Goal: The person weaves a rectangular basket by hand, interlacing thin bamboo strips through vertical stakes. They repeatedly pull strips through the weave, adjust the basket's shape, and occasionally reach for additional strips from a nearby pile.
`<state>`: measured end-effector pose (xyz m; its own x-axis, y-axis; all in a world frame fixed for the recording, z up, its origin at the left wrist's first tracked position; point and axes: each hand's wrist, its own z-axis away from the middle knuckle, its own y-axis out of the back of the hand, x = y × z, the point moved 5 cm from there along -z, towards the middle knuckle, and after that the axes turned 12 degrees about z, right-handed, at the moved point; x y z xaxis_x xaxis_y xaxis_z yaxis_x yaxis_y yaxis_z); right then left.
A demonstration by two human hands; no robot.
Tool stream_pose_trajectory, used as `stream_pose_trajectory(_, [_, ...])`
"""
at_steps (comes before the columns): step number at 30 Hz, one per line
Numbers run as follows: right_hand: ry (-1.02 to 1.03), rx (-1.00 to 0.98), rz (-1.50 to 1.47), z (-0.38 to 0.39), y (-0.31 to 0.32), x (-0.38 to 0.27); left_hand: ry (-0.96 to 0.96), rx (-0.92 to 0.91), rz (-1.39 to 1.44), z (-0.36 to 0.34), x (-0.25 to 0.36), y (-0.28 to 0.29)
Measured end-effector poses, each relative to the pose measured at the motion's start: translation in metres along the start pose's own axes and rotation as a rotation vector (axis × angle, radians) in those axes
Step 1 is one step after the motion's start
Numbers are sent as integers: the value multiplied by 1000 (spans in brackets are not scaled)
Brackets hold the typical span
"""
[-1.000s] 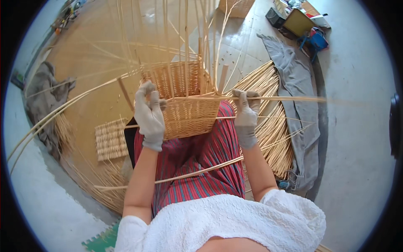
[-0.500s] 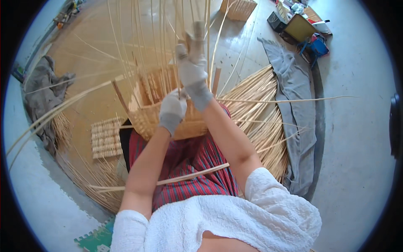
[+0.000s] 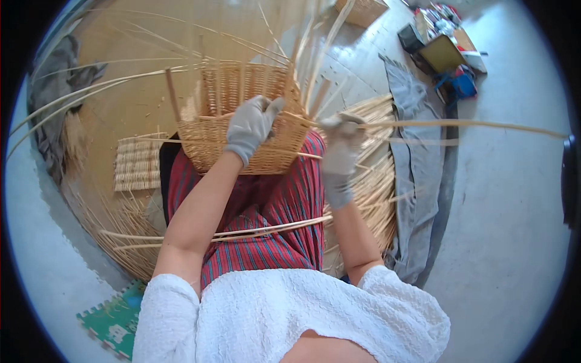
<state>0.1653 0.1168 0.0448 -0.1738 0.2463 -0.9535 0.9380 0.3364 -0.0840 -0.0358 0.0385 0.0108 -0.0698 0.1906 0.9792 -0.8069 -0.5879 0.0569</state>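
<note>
A half-woven wicker basket (image 3: 254, 154) rests on my lap, with long upright stakes rising from its sides. My left hand (image 3: 251, 126), in a grey-white glove, is closed at the near rim, thumb and fingers pinching the weave. Right of the basket, my right hand (image 3: 342, 145) is gloved too and smeared by motion. Its fingers are closed on a long wicker strand (image 3: 448, 123), which reaches from the basket's right corner far out to the right. Thick corner posts (image 3: 173, 95) stand at the rim.
A bundle of loose wicker rods (image 3: 372, 181) lies on the floor at right, by a grey cloth (image 3: 417, 199). At left are a small woven mat (image 3: 138, 163) and more rods (image 3: 124, 218). Two loose rods (image 3: 266, 230) cross my lap. A cluttered box (image 3: 445, 54) stands far right.
My right hand has come down from the upright stakes to the basket's right side, now with a strand pulled rightward. My left hand has shifted up along the near rim, and the basket has tilted.
</note>
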Motion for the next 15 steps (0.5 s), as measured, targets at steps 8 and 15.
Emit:
stream_pose_trajectory(8, [-1124, -780, -348, 166, -51, 100, -369, 224, -952, 115, -96, 145])
stream_pose_trajectory(15, [-1099, -382, -719, 154, -117, 135, -403, 140, -809, 123, -62, 126])
